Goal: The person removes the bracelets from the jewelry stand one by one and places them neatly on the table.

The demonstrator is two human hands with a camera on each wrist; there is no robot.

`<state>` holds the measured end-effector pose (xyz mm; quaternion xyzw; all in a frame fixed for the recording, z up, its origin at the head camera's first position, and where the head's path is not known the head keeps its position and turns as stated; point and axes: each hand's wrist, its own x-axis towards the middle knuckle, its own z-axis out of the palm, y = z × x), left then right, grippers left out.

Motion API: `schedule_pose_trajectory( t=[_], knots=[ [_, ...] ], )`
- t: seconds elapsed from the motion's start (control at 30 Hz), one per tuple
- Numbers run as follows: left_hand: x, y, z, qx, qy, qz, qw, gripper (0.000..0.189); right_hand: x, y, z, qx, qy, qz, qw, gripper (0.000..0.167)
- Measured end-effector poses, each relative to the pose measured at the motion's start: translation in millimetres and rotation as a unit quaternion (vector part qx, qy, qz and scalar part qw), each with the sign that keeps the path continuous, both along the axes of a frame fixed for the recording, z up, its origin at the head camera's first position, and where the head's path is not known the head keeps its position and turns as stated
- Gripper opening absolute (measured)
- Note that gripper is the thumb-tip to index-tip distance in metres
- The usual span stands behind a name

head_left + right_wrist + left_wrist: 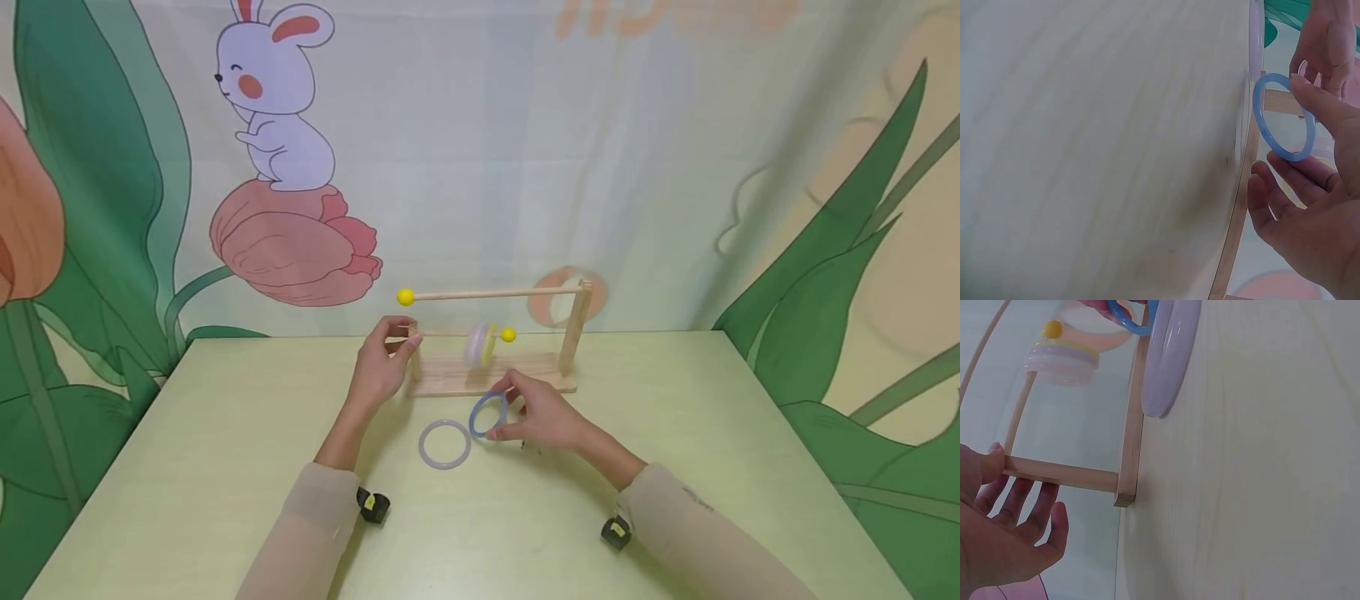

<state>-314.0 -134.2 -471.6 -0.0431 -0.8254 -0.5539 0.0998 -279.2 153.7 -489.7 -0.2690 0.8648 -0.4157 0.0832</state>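
At the centre of the head view, a wooden rack (pixel 450 385) stands near the far edge of the pale table (pixel 225 458); the person's left hand (pixel 381 367) grasps its left post near the top, thumb on one side and fingers on the other; the right hand (pixel 543 412), just below and right of the frame's centre, pinches a blue ring (pixel 1258 111) between thumb and fingers, holding it tilted before the rack's base; just left of it, a lilac ring (pixel 422 444) lies flat on the table, though I cannot tell whether it is one ring or two stacked.

From the left post a lower rod runs rightward to a yellow ball (pixel 508 334), bearing a cluster of rings (pixel 477 347), blurred, the yellow one nearest the ball; above it, an upper rod (pixel 487 294) runs leftward from the right post to another yellow ball (pixel 405 297); behind, a printed backdrop shows a white rabbit (pixel 292 150) at upper left.
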Motion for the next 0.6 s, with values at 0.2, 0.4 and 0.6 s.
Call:
schedule_pose_trajectory(
  t=[0.2, 0.4, 0.6],
  knots=[
    [-1.4, 0.1, -0.1, -0.003, 0.0, -0.002, 1.0, 0.035, 0.6, 1.4, -0.5, 0.016, -0.001, -0.002, 0.9999, 0.06],
    [-1.4, 0.1, 0.8, -0.005, -0.001, 0.0, 1.0, 0.034, 2.4, 5.3, -2.9, 0.039, 0.005, 0.008, 0.9992, 0.062],
    [-0.9, -0.4, -0.4, -0.006, -0.003, 0.0, 1.0, 0.034, 6.6, 6.9, -2.1, 0.066, 0.017, 0.021, 0.9974, 0.067]
  ],
)
